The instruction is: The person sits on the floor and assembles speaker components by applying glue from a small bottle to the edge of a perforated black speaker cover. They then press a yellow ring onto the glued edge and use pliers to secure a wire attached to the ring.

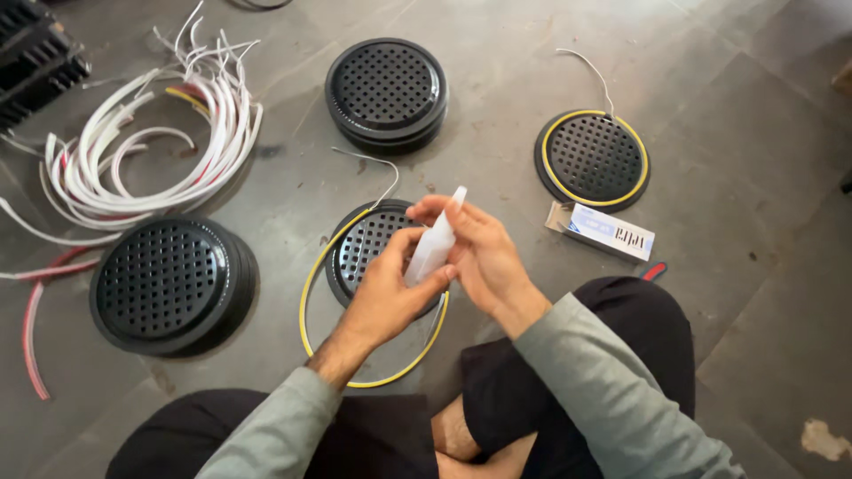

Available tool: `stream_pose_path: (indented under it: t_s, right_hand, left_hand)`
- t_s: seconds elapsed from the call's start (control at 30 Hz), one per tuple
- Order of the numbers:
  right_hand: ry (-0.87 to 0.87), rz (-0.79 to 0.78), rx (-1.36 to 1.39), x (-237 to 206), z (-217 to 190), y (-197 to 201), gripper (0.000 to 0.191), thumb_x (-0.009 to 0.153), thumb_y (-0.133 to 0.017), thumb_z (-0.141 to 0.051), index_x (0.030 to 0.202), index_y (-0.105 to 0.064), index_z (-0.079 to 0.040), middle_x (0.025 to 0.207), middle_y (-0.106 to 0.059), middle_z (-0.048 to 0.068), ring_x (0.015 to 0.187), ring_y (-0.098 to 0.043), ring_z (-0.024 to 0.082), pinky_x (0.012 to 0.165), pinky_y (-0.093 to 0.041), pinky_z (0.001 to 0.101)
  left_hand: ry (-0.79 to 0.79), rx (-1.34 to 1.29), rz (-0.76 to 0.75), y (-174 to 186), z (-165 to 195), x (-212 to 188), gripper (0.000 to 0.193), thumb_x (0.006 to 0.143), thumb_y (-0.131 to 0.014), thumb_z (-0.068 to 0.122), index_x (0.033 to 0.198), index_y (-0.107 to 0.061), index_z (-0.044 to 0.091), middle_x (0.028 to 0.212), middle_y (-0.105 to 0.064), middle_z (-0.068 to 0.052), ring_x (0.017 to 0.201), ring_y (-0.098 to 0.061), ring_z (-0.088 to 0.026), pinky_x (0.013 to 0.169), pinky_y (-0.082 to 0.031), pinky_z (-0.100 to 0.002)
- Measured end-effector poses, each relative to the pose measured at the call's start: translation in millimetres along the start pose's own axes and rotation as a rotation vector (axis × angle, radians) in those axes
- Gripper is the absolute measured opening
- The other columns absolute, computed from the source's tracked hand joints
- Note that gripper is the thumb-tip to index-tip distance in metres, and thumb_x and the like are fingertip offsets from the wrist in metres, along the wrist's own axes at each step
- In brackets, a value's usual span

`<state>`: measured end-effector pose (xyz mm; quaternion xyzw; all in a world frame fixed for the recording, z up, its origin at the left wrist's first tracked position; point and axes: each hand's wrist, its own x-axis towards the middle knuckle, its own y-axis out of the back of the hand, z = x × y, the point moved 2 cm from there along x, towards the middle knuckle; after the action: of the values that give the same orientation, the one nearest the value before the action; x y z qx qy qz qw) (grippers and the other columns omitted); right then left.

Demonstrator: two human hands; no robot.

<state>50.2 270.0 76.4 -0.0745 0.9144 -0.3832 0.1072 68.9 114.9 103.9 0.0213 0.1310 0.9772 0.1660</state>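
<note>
Nearest the camera are the person's crossed legs in black trousers (612, 355) and two grey sleeves, cut off by the bottom edge. Above them the left hand (386, 297) closes its fingers around the lower part of a small white tube (433, 247), while the right hand (479, 253) curls its fingers about the upper part near the tip; what the tube contains cannot be made out. Both hands hide much of a black perforated disc (364, 244) on the grey floor (754, 177), from which a loose yellow strip (306, 302) bows out in a loop, its near end lost behind the left forearm. To the left sits a stack of black perforated discs (164, 279), with another stack (386, 89) farther back. To the right lies a disc with a yellow strip seated around its rim (593, 158), and just beside it a small white and blue box (602, 231). A tangle of white strips (151, 151) lies at upper left, running out of frame.
</note>
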Motion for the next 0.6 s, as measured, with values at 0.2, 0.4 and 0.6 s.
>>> stream_pose_path:
  t_s: [0.2,0.4,0.6]
  right_hand:
    - [0.237,-0.047,-0.554,1,-7,2,0.039,0.106,-0.057,-0.031,0.114,-0.070,0.005,0.113,-0.074,0.010,0.101,-0.068,0.016,0.093,-0.054,0.0302]
    - [0.124,0.012,-0.757,5,-41,1,0.034,0.104,-0.063,-0.028,0.091,-0.069,0.004,0.073,-0.067,0.005,0.061,-0.061,0.013,0.055,-0.049,0.0270]
    - [-0.036,0.141,-0.854,1,-25,-13,0.040,0.101,-0.062,-0.036,0.081,-0.068,-0.003,0.059,-0.059,0.000,0.046,-0.052,0.006,0.040,-0.037,0.0216]
  left_hand:
    - [0.149,0.343,0.096,8,0,1,0.032,0.085,-0.080,0.030,0.106,-0.068,0.009,0.087,-0.075,-0.019,0.086,-0.073,-0.038,0.072,-0.055,-0.047]
    - [-0.117,0.629,0.294,31,-4,4,0.016,0.089,-0.071,0.020,0.096,-0.062,0.009,0.088,-0.070,-0.012,0.078,-0.070,-0.036,0.064,-0.053,-0.051]
    - [-0.295,0.828,0.430,24,-10,5,0.008,0.092,-0.066,0.014,0.093,-0.059,0.011,0.084,-0.061,-0.008,0.079,-0.066,-0.027,0.061,-0.054,-0.041]
